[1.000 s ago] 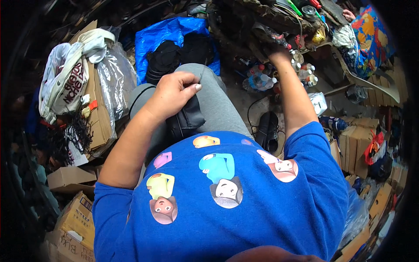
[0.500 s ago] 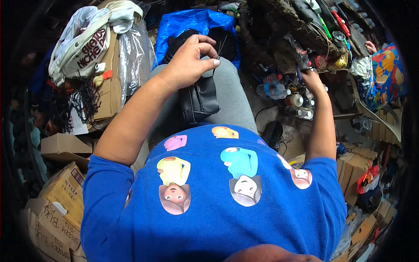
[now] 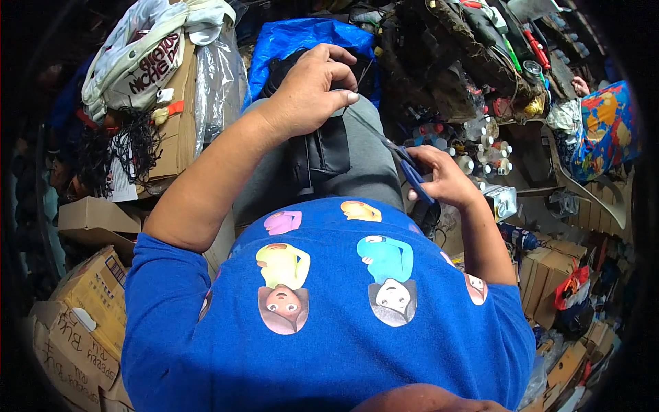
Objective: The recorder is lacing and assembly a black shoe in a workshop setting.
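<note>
My left hand (image 3: 312, 93) is raised over my lap, thumb and fingers pinched together on a thin dark thread (image 3: 367, 66) whose loose end sticks up beyond the fingertips. Just below that hand, a black leather piece (image 3: 328, 152) with stitched seams rests across my grey-clad thighs; its upper part is hidden by the hand. At the right side of my lap, my right hand (image 3: 449, 180) grips a pair of scissors (image 3: 413, 180) by the blue handles. Their slim blades point up and left, toward the left fingertips.
Beyond my knees lies a blue plastic bag (image 3: 302, 33) with dark items in it. A cluttered bench with tools (image 3: 535, 47) stands far right, above several small bottles (image 3: 491, 154). Cardboard boxes (image 3: 96, 216) and a white cloth bag (image 3: 127, 79) are at left.
My right hand has come from beside the bench at far right back to my lap with the scissors. The left hand keeps its pinch and has shifted slightly right.
</note>
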Demonstrator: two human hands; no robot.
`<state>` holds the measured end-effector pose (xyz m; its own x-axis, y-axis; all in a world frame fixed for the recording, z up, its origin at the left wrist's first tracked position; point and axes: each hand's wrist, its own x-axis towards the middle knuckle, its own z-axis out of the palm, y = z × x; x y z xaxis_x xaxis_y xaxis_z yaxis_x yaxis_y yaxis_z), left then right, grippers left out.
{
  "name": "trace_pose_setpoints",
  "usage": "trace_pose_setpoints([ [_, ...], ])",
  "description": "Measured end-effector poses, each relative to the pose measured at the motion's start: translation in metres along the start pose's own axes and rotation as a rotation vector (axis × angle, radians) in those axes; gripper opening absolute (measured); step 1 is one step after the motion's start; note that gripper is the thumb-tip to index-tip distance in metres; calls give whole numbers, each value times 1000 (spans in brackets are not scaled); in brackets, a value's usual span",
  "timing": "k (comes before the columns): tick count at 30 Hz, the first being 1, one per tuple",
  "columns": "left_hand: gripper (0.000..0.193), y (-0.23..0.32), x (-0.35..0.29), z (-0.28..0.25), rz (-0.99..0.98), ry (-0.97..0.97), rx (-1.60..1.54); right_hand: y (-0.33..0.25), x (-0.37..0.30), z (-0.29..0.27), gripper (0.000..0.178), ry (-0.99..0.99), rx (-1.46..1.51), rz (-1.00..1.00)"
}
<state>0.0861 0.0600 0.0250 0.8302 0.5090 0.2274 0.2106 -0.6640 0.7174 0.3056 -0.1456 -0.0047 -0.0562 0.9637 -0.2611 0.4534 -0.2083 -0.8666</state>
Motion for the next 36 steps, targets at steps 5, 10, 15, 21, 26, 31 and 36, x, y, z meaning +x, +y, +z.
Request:
trace_pose_setpoints([
  [5, 9, 5, -2, 1, 12, 4, 26, -13, 17, 0, 70, -49, 27, -40],
  [10, 8, 4, -4, 1, 77, 52, 74, -25, 35, -3, 65, -104, -56, -38],
  [15, 7, 7, -3, 6, 117, 41, 50, -27, 36, -8, 65, -127, -54, 7],
  [21, 11, 14, -2, 0, 41, 50, -56, -27, 33, -9, 57, -134, 58, 170],
  [26, 17, 10, -13, -48, 36, 276, -162, 2, 32, -16, 55, -6, -16, 35],
  [31, 18, -74, -106, -131, -318, 498, 404, 37, 22, -35, 48, 186, 241, 199],
  [36, 17, -127, -205, -182, -683, 625, 816, 94, 17, -49, 27, 348, 310, 199],
])
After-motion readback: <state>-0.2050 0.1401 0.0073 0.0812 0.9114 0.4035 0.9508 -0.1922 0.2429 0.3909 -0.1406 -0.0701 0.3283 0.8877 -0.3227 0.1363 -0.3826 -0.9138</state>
